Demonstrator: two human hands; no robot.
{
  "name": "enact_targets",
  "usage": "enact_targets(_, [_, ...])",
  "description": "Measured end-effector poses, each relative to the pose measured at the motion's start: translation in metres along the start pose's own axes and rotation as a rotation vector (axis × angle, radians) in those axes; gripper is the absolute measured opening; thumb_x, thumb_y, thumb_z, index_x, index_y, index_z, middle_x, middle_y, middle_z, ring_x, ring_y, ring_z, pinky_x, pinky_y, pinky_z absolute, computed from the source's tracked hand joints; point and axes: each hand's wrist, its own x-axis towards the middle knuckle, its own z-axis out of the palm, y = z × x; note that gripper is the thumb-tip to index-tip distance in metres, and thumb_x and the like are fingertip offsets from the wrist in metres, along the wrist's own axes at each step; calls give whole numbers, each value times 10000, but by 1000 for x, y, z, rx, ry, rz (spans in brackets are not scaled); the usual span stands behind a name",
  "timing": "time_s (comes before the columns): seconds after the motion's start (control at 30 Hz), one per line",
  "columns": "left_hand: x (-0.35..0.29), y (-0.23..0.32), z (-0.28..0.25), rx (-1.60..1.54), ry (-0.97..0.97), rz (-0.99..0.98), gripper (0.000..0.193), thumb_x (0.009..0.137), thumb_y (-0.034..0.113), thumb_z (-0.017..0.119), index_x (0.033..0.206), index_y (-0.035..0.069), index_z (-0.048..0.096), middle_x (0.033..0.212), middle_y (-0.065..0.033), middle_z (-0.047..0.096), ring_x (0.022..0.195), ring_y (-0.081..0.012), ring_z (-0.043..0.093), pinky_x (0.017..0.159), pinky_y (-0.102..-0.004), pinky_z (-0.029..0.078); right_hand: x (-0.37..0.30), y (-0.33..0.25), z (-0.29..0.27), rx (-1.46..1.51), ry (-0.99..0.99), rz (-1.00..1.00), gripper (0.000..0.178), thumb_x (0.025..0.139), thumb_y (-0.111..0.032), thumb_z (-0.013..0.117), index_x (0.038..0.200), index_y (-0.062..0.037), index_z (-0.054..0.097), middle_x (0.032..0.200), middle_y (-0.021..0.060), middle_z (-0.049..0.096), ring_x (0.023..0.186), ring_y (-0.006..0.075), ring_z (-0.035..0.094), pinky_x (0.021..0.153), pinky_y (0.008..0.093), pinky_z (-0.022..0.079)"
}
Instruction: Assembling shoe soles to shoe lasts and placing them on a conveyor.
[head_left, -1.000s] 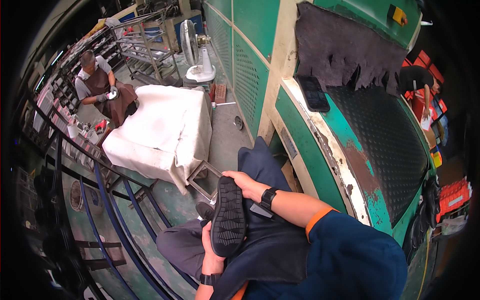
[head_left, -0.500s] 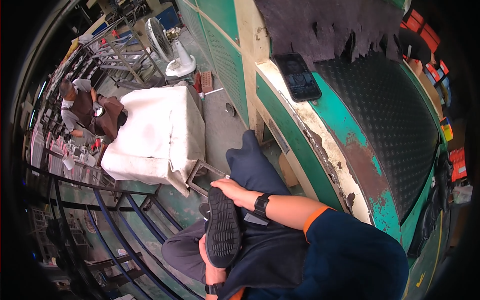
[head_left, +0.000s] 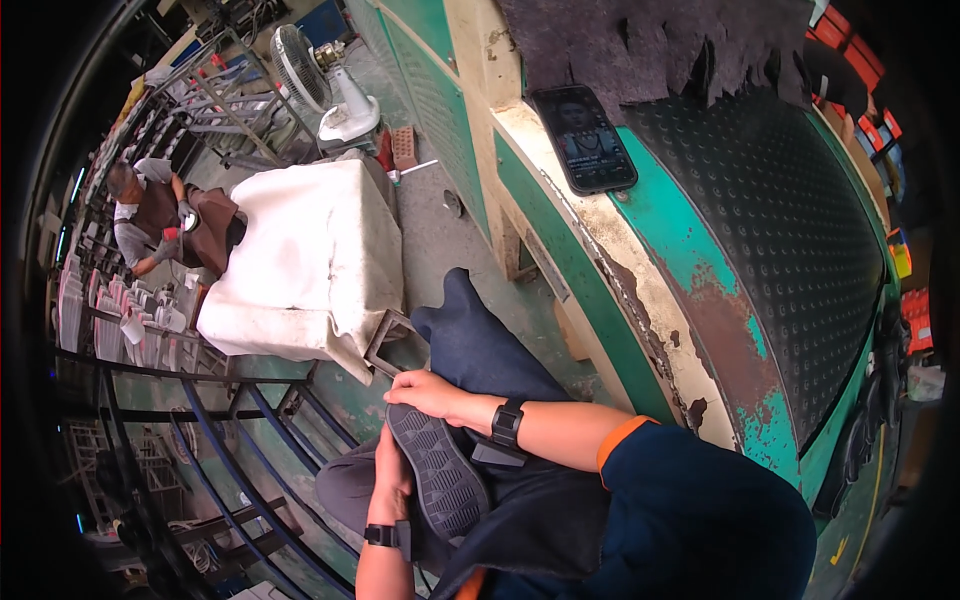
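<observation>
Over my lap I hold a black shoe [head_left: 440, 475], its patterned sole turned up toward me. My right hand [head_left: 428, 394] is closed over the upper end of the shoe. Along the shoe's left side lies my left hand [head_left: 392, 464], gripping its edge; some of those fingers are hidden behind the shoe. Both wrists carry black straps. Dark cloth [head_left: 540, 500] covers my lap below the shoe.
On my right stands a worn green machine [head_left: 700, 290] with a phone [head_left: 585, 140] on its edge. A white cloth-covered table [head_left: 300, 260] is ahead; a co-worker [head_left: 165, 220] sits beyond it. Dark metal rack bars [head_left: 225, 450] run at my left. A fan [head_left: 310, 80] stands farther back.
The shoe has tilted, with its upper end to the left and lower end to the right. My left hand has moved up along its side; my right hand has shifted slightly left and down.
</observation>
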Motion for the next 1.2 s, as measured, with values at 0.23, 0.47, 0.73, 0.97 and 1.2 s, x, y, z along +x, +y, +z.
enact_targets(0.23, [-16,1,15,-54,-190,47,655,1021,498,315,1437,0,405,1432,-146,480,1319,-257,449,1132,-377,303,-3,2,-16,62,62,63,265,915,-314,628,888,-55,675,805,-7,624,758,77,547,669,251,436])
enact_targets(0.47, [-16,-6,12,46,-122,238,760,997,525,321,1513,-28,248,1573,-148,275,1454,-250,254,1194,-355,172,-1,13,-27,-241,229,233,400,913,-407,550,900,-33,690,816,37,653,741,130,598,669,299,457])
enact_targets(0.73, [-14,-3,16,23,-223,198,809,984,552,319,1540,-12,154,1600,-146,213,1465,-262,228,1195,-365,169,-11,19,-20,82,157,269,367,888,-374,530,871,-37,675,795,56,649,681,145,586,607,316,439])
enact_targets(0.97, [-9,-2,10,-22,-263,205,831,971,630,305,1540,32,219,1567,-128,295,1428,-254,307,1176,-372,220,14,27,-5,-212,118,-78,367,915,-324,534,919,-20,740,904,119,719,843,174,650,757,317,478])
enact_targets(1.2, [10,-4,-16,-381,-53,70,823,934,690,376,1453,53,397,1384,-123,518,1265,-269,501,1032,-392,429,5,2,29,-185,-178,-150,258,862,-214,584,898,-19,750,810,97,708,754,145,617,717,303,466])
